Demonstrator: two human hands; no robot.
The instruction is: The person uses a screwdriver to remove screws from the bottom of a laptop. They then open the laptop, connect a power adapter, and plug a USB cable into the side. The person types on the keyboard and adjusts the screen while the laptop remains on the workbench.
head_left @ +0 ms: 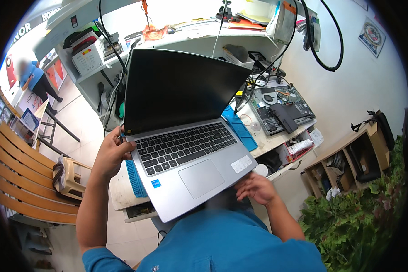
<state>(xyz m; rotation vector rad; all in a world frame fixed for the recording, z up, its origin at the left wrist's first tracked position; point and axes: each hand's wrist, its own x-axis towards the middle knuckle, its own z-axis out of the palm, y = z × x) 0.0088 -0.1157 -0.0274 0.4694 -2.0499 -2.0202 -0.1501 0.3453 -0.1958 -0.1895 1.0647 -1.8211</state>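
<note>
A silver laptop (pixel 170 190) with its lid raised and a dark screen (pixel 181 93) is tilted over the workbench, in front of my body. At its left side near the hinge, my left hand (pixel 113 152) is closed on the edge, thumb on top beside the keyboard. My right hand (pixel 256 188) is by the front right corner, fingers loosely bent and apart. Whether its fingertips touch the laptop's edge I cannot tell. Part of a blue work mat (pixel 242 131) shows from beneath the laptop on both sides.
An opened laptop (pixel 283 109) with bare inner parts lies right of the mat, a dark block on it. Cables hang near the screen, and a thick black cable loop (pixel 335 68) at upper right. A wooden shelf (pixel 344 158), leafy plants and a slatted bench (pixel 31 177) flank me. A person stands far left.
</note>
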